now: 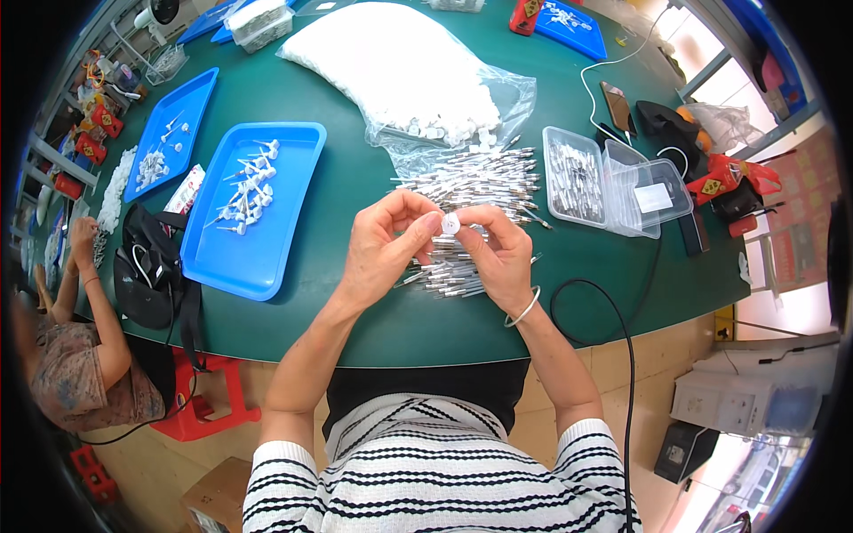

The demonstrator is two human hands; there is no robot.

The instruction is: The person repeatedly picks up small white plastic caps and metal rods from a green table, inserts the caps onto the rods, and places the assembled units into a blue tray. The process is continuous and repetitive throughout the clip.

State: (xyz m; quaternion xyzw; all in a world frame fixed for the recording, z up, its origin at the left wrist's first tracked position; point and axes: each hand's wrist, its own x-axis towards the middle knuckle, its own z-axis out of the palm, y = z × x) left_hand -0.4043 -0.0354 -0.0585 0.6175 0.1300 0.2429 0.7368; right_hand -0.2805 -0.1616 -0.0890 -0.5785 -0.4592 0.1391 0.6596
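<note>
Cap (451, 223), small, round and white, sits between the two hands at the near middle of the counter (355, 164), above a loose pile of thin rods (480, 182). The left hand (380, 251) pinches its left edge between thumb and finger, and the right hand (505, 262) grips its right side the same way; whether a rod is also tucked behind these fingers, I cannot tell. With so little to grip, the cap could slip if pressed off-centre, and it would probably drop among the rods, where pale parts would make it hard to spot. The rods lie crosswise, so a brushing wrist or the bracelet (524, 308) might set some rolling toward the near edge. At the far side, the plastic bag (511, 89) lies open against the pile; a tug on its loose sheet could spill more caps into the rods. To the right, the black cable (607, 296) loops beside the right forearm and could catch it, jerking the pinch. The blue tray (244, 280) to the left seems safely apart.
</note>
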